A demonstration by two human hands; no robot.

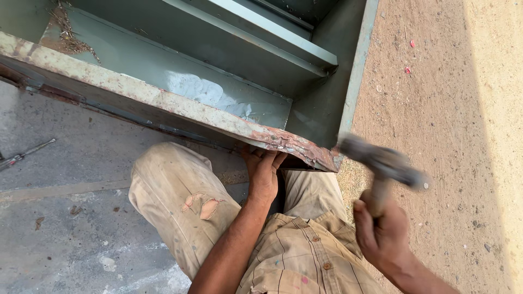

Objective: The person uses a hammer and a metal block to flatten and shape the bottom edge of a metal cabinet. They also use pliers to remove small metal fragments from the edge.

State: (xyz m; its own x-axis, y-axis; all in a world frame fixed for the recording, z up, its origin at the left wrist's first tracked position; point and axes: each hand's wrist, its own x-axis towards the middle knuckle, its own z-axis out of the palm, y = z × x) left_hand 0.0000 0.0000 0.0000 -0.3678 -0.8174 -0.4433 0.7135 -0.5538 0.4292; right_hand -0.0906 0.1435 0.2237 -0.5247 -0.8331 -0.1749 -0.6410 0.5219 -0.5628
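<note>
A grey-green metal cabinet (218,60) lies on its side, with a rusted, flaking front edge (163,100). My left hand (263,171) presses up against the underside of that edge near its torn, rusty corner (305,149), fingers curled around the lip. My right hand (381,228) grips the wooden handle of a hammer (381,163). The hammer's dark metal head is blurred and sits just right of the cabinet's corner. My knees in worn beige trousers (180,201) are under the cabinet edge.
A concrete slab (60,218) lies at left, with a thin metal tool (24,153) on it. Sandy ground (447,109) with small pebbles spreads at right. Dry debris (68,30) sits inside the cabinet's far left corner. Shelves (256,32) run across the cabinet interior.
</note>
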